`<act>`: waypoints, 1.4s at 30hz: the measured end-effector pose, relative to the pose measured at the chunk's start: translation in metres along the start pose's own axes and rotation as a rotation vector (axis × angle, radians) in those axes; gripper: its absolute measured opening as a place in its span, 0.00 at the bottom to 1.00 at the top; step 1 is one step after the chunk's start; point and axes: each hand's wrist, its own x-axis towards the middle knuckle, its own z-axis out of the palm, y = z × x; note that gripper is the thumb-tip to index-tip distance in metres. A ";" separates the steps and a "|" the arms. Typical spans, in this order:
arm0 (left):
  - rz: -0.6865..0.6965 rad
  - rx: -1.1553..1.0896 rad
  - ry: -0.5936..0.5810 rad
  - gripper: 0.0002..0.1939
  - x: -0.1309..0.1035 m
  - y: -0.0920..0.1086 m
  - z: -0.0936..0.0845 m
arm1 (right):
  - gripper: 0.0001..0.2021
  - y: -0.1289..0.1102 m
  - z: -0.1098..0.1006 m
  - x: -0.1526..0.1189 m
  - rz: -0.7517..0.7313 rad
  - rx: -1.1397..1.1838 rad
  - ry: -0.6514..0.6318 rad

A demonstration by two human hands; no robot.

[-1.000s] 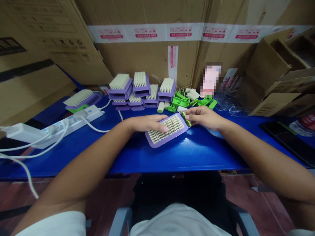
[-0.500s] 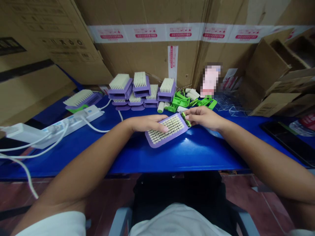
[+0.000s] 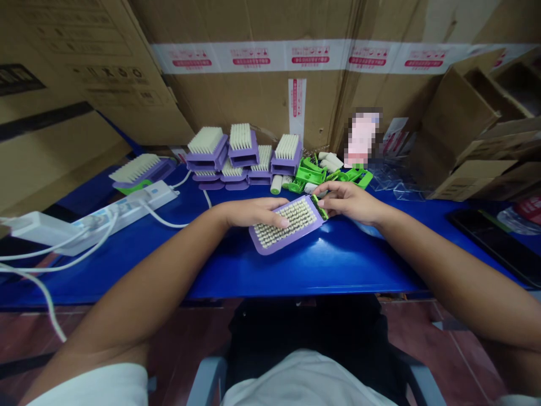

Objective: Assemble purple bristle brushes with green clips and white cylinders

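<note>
A purple brush head (image 3: 274,243) with rows of pale bristles faces up above the front of the blue table. My left hand (image 3: 257,213) is closed around its upper left side, thumb lying on the bristles and the other fingers hidden behind. At the brush's right end sits a green plastic piece (image 3: 320,207), touching the purple edge. My right hand (image 3: 342,202) pinches that green piece between thumb and fingers. Just behind the hands lie loose green plastic parts (image 3: 310,175) and white cylinders (image 3: 332,162).
Several purple brush heads (image 3: 207,152) are stacked at the back. Another brush (image 3: 137,172) lies at left by a white power strip (image 3: 122,211) with cables. Cardboard boxes (image 3: 253,96) wall the back; a dark phone (image 3: 490,242) rests at right.
Almost nothing differs. The fingers of my right hand have shifted slightly at the green piece; the brush head and my left hand stay in place.
</note>
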 end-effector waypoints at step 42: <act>-0.003 0.021 0.001 0.47 -0.002 0.001 0.002 | 0.14 0.001 0.002 -0.001 0.055 0.003 0.010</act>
